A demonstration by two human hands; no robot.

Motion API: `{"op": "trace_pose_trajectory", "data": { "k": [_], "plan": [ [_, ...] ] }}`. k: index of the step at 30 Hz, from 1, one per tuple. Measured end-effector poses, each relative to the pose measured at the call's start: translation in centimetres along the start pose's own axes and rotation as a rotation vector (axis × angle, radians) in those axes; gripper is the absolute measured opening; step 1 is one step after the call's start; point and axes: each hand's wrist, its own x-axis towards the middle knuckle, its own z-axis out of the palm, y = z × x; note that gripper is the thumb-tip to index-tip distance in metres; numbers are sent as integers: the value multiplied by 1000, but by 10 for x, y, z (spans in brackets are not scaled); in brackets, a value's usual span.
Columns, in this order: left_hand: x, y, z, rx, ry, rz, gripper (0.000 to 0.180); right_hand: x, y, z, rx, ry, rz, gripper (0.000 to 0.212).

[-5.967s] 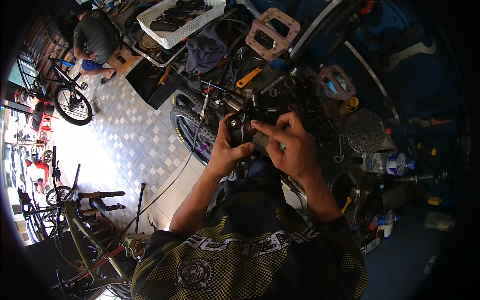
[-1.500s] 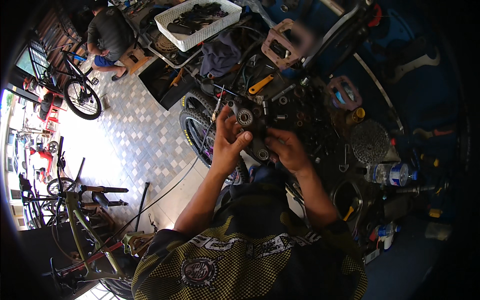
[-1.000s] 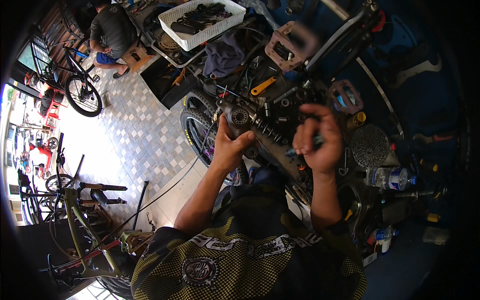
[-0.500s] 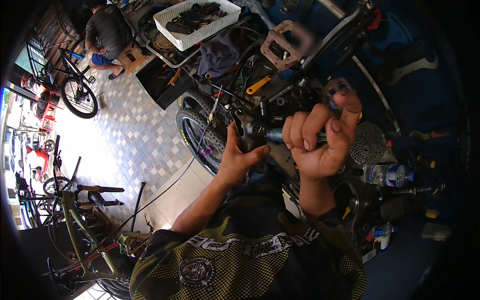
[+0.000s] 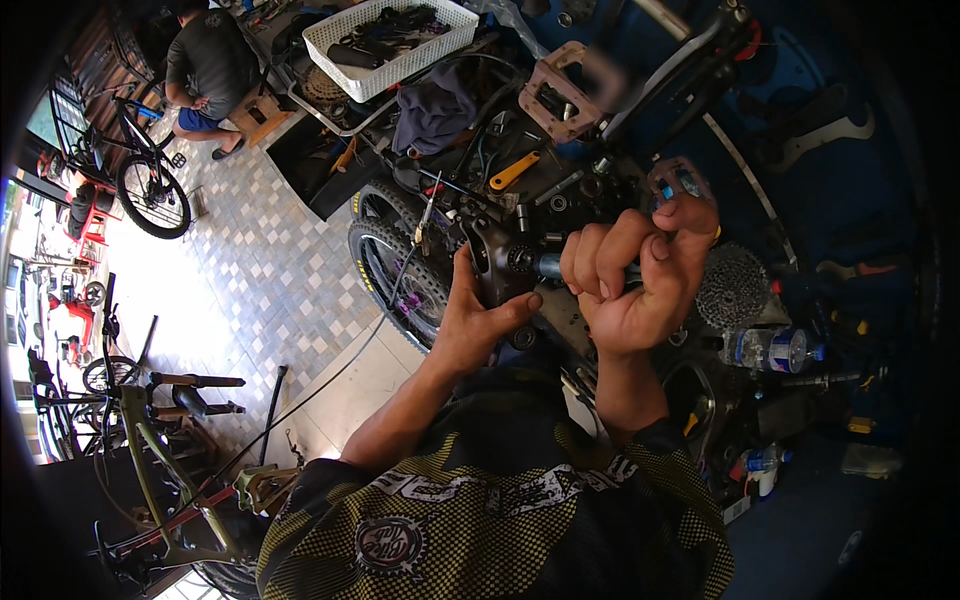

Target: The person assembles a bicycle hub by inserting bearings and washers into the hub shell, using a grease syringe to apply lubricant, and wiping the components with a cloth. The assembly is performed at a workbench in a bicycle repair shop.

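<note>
My left hand (image 5: 478, 322) grips a dark, curved bike part (image 5: 495, 262) with a round toothed opening facing right; its exact kind cannot be told. The thumb lies along its lower side. In my right hand (image 5: 640, 275) the fingers are curled round a grey-blue cylindrical tool (image 5: 548, 265), whose tip meets that round opening. Most of the tool is hidden in the palm. Just beyond my right fingertips lies a pinkish platform pedal (image 5: 688, 176). A silver cassette (image 5: 735, 287) sits to the right of that hand.
A cluttered bench holds a yellow-handled tool (image 5: 515, 170), a larger pedal (image 5: 545, 100), a grey cloth (image 5: 432, 112), and a white basket (image 5: 330, 42) of parts. Plastic bottle (image 5: 775, 350) at right. Bike wheels (image 5: 385, 270) stand at left, a green frame (image 5: 150, 450) lower left. A seated person (image 5: 215, 65) is far off.
My right hand has turned slightly, its fingers curling a little lower round the tool. My left hand keeps its hold on the dark bike part. The whole view has shifted slightly.
</note>
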Motion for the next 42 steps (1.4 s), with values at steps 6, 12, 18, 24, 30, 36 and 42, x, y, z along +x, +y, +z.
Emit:
{"op": "trace_pose_trajectory", "data": {
  "k": [6, 12, 18, 24, 30, 36, 42],
  "plan": [
    [3, -3, -2, -38, -48, 28, 95, 3, 0, 0, -34, -6, -11, 10],
    [0, -1, -2, -48, -81, 0, 89, 7, -1, 3, -125, -2, -25, 15],
    [3, -4, -7, -28, -117, 9, 91, 5, 4, 14, -108, -7, -14, 20],
    [4, -2, -9, -38, -99, 7, 90, -2, 4, 15, -56, 9, 16, 15],
    [5, 0, -9, -64, -92, -38, 90, -5, 3, 7, -38, 28, 23, 9],
    [5, -1, -9, -105, -119, -101, 94, -4, 0, -3, -65, 44, 19, 7],
    [15, -21, -20, -226, -112, -161, 82, 6, 1, -33, 25, 62, -63, 8]
  ]
}}
